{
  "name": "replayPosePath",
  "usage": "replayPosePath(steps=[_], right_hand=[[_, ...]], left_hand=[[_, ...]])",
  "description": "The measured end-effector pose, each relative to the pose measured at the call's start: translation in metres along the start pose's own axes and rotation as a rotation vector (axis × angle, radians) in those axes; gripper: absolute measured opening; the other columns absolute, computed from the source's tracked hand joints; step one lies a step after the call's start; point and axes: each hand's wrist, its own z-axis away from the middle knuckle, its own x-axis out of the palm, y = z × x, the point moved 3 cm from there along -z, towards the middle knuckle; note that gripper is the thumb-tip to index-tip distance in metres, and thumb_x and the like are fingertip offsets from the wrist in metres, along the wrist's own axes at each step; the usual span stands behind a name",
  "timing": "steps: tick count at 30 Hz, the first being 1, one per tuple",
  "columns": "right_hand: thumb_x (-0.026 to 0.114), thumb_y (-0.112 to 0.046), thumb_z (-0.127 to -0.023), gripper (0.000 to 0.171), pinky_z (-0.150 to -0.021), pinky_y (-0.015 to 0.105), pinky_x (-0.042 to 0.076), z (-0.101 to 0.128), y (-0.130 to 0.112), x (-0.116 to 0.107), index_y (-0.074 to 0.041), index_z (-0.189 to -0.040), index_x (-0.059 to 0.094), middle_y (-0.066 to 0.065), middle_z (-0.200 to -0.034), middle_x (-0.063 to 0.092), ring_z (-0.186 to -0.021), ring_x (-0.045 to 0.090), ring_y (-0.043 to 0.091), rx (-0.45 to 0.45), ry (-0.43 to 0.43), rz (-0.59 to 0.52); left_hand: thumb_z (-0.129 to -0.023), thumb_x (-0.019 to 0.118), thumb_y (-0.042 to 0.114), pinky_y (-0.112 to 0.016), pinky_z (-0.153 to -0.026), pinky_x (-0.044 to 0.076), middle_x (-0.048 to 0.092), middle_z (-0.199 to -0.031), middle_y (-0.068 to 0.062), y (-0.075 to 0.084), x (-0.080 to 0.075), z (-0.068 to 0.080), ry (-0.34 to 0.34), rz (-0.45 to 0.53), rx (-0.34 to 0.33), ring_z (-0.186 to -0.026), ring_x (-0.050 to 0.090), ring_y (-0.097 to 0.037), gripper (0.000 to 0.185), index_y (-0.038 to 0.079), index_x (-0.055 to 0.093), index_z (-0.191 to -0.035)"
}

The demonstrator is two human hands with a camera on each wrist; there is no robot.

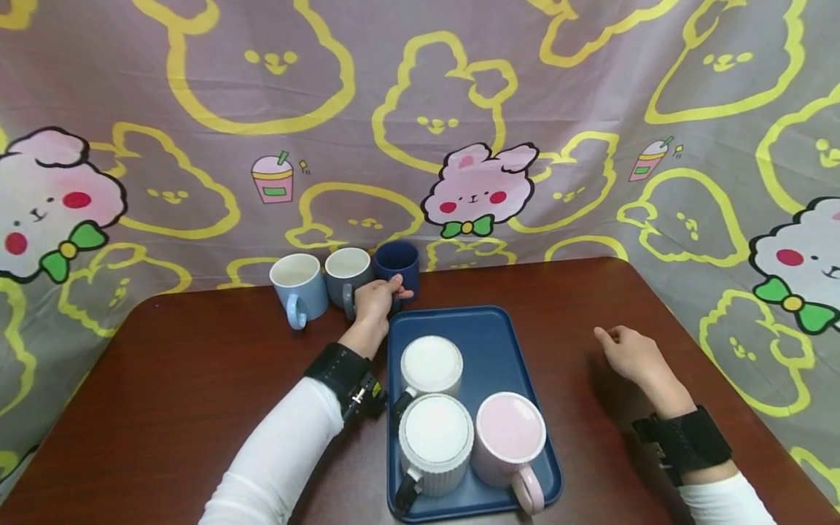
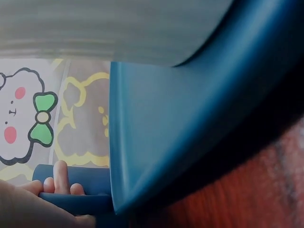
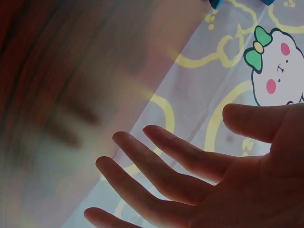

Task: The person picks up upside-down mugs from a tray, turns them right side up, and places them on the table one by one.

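At the back of the table, my left hand (image 1: 375, 302) grips the handle of a navy blue mug (image 1: 405, 264), which stands upright just past the tray's far left corner. In the left wrist view, its fingers (image 2: 61, 178) curl round the handle. Close on its left are a dark grey mug (image 1: 341, 281) and a light blue mug (image 1: 308, 295), both upright with white insides. Away to the right, my right hand (image 1: 635, 355) holds nothing over the table; the right wrist view shows its fingers (image 3: 156, 178) spread and loosely bent.
A blue tray (image 1: 475, 328) carries a far white mug (image 1: 432, 362), a near ribbed white mug (image 1: 436, 437) and a pink mug (image 1: 510, 430), all bottom up. Both white mugs have dark handles. Behind the brown table (image 1: 216, 364) hangs a patterned cloth (image 1: 367, 153).
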Motion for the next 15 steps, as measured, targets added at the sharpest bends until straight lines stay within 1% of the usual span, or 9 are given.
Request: replayPosePath(steps=[4, 11, 15], right_hand=[[0.034, -0.039, -0.102, 0.063, -0.086, 0.057, 0.045, 0.0003, 0.0011, -0.0008, 0.018, -0.126, 0.043, 0.039, -0.124, 0.049, -0.109, 0.049, 0.053, -0.001, 0.002, 0.003], [0.032, -0.042, -0.102, 0.066, -0.086, 0.057, 0.045, 0.0006, 0.0014, -0.0005, 0.019, -0.126, 0.043, 0.040, -0.124, 0.048, -0.110, 0.049, 0.053, -0.008, 0.007, 0.002], [0.031, -0.042, -0.102, 0.066, -0.086, 0.057, 0.045, 0.0003, 0.0014, 0.0003, 0.019, -0.127, 0.043, 0.040, -0.124, 0.048, -0.110, 0.049, 0.053, -0.009, 0.003, 0.001]], left_hand=[[-0.091, 0.064, 0.016, -0.029, -0.100, 0.043, 0.062, -0.059, 0.001, 0.0008, -0.0004, 0.0002, -0.002, -0.008, 0.011, -0.072, 0.072, -0.019, 0.024, 0.004, 0.062, -0.070], [-0.090, 0.066, 0.016, -0.030, -0.099, 0.044, 0.063, -0.058, 0.001, 0.0011, -0.0009, -0.0005, 0.001, -0.011, 0.007, -0.072, 0.071, -0.019, 0.022, 0.003, 0.064, -0.072], [-0.090, 0.066, 0.016, -0.033, -0.095, 0.047, 0.064, -0.057, 0.002, 0.0009, -0.0016, -0.0003, 0.009, -0.008, 0.017, -0.072, 0.070, -0.018, 0.021, 0.002, 0.065, -0.073]])
